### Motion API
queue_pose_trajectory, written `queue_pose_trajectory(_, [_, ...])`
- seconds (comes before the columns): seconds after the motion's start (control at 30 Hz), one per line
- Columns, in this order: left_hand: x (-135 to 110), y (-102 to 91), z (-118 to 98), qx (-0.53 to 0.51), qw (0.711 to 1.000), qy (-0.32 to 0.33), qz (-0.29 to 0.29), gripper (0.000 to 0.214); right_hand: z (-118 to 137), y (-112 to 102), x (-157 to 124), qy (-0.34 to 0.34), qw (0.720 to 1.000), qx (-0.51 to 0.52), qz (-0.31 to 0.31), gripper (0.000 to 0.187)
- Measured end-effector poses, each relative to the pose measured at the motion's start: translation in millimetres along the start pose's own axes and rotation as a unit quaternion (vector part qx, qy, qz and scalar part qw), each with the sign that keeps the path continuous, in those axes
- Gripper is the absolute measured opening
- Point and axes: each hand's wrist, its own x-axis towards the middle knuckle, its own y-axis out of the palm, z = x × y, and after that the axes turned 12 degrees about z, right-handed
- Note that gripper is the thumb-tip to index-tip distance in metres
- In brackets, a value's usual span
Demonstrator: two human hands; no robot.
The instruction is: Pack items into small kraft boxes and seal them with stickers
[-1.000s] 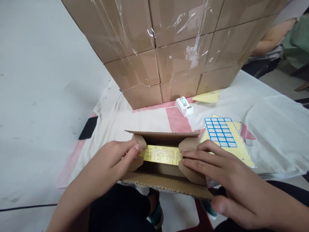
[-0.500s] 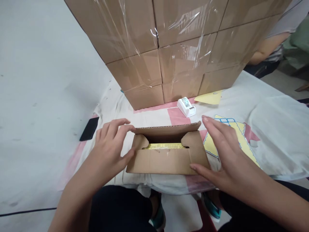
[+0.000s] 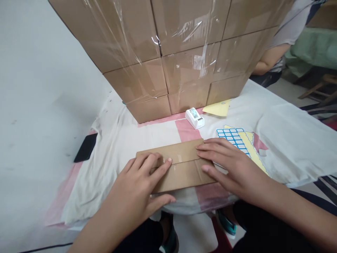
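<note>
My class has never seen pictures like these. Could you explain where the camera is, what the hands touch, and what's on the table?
There is no machine: one camera, worn on a person's head, looks forward and down. The person's bare left hand and right hand rest on a cardboard box with its top flaps folded over. Beyond it, on the cloth-covered table, stand a white tape dispenser and stacked cartons wrapped in clear plastic. To the right, a blue-gridded sheet lies partly over yellow paper.
</note>
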Motion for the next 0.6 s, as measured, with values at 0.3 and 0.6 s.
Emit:
queue_pose_trajectory(0.3, [1.3, 5.2, -6.1, 0.039, 0.999, -0.032, 0.015, 0.067, -117.9, 12.9, 66.8, 0.291, 0.924, 0.231, -0.094, 0.022])
queue_pose_trajectory(0.6, [6.5, 1.3, -3.6, -0.023, 0.998, -0.045, 0.027, 0.063, -153.8, 20.2, 115.6, 0.433, 0.833, 0.343, -0.028, 0.019])
